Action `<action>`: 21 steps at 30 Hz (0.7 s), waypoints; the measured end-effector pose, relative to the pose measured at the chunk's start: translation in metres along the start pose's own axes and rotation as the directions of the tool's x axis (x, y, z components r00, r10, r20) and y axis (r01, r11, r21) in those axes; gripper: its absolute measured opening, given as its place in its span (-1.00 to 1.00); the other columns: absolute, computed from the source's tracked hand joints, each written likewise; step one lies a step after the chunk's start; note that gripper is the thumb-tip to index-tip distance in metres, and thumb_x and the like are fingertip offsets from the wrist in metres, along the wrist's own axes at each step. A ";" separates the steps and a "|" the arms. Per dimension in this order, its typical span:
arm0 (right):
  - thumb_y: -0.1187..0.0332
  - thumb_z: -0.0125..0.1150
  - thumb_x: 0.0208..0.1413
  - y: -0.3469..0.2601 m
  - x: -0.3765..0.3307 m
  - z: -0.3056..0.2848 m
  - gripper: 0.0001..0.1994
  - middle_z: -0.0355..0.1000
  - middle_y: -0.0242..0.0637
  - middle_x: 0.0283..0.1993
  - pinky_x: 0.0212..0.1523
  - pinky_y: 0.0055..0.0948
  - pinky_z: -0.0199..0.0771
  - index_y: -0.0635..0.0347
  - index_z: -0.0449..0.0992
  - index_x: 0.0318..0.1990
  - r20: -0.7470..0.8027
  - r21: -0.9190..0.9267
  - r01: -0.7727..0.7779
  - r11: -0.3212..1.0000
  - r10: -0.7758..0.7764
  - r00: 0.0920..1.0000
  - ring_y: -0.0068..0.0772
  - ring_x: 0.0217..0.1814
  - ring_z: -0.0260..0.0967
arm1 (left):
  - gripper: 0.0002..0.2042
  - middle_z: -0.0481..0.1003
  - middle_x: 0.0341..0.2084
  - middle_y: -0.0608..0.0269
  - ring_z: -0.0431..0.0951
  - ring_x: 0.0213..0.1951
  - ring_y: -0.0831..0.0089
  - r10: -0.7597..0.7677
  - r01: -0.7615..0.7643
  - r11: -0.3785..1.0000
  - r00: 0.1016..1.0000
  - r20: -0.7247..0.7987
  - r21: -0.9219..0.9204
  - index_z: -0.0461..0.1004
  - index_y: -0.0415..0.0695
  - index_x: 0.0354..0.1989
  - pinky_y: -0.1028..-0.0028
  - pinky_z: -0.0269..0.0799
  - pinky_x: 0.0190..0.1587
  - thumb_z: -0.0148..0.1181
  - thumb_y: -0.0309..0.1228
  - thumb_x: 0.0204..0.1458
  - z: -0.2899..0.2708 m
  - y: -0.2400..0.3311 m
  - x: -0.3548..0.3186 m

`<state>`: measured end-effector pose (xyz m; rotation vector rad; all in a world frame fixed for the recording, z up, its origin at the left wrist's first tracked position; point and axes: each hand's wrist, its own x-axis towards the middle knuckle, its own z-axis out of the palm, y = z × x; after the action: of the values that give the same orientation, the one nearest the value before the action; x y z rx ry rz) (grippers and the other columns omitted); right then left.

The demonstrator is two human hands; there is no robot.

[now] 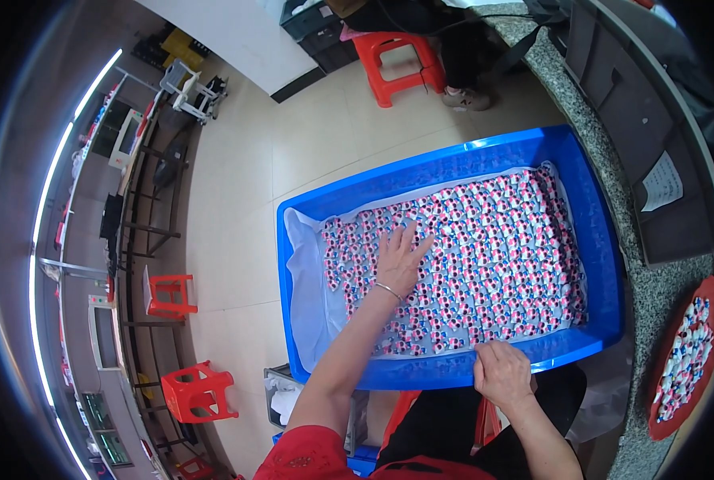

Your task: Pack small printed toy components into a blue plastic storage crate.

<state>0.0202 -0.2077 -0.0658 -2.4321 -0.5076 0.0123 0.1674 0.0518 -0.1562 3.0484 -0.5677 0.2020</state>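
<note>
A big blue plastic tub [445, 164] lies in front of me, lined with a white sheet [313, 276]. Many small white, pink and blue pieces with dark spots [501, 256] are laid close together in rows across the sheet; their exact kind is too small to tell. My left hand [399, 260], a bracelet at its wrist, rests palm down with fingers spread over the pieces toward the tub's left part. At the near rim, my right hand [502, 374] is closed with fingers curled over the edge of the tub.
Right of the tub runs a speckled stone counter [661, 296] bearing a red tray [657, 424] of similar pieces and a large grey bin [645, 112]. Beyond the tub, a person sits by a red stool [385, 80]. Further red stools [197, 392] and long workbenches [125, 320] stand left.
</note>
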 end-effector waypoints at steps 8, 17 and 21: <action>0.46 0.18 -0.10 0.001 -0.001 -0.001 -0.88 0.38 -0.25 -0.46 -0.37 -0.31 0.45 0.17 0.49 -0.34 -0.024 -0.003 0.005 1.000 -0.005 1.000 -0.23 -0.40 0.43 | -0.43 0.19 0.26 0.09 0.21 0.23 0.08 -0.015 0.015 1.000 1.000 0.016 0.013 0.41 0.25 0.15 0.00 0.05 0.25 0.08 -0.57 -0.09 0.000 0.011 0.004; 0.45 0.19 -0.11 0.001 -0.001 -0.001 -0.88 0.39 -0.27 -0.45 -0.37 -0.34 0.45 0.16 0.49 -0.34 0.002 -0.014 0.005 1.000 -0.005 1.000 -0.24 -0.40 0.44 | -0.42 0.14 0.29 0.10 0.20 0.25 0.04 -0.001 0.004 0.999 0.998 0.061 -0.046 0.38 0.22 0.17 -0.11 0.04 0.25 0.13 -0.56 -0.09 0.007 0.029 0.017; 0.45 0.20 -0.12 0.004 -0.002 0.001 -0.87 0.39 -0.28 -0.45 -0.37 -0.34 0.46 0.15 0.50 -0.34 -0.008 -0.002 0.001 1.000 -0.002 1.000 -0.25 -0.40 0.44 | -0.37 0.15 0.29 0.09 0.19 0.25 0.09 0.019 -0.018 0.999 0.999 0.030 -0.030 0.39 0.26 0.18 -0.03 0.02 0.27 0.15 -0.58 -0.16 0.008 0.030 0.023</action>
<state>0.0199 -0.2105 -0.0686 -2.4333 -0.5063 0.0017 0.1791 0.0154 -0.1610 3.0234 -0.5958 0.1465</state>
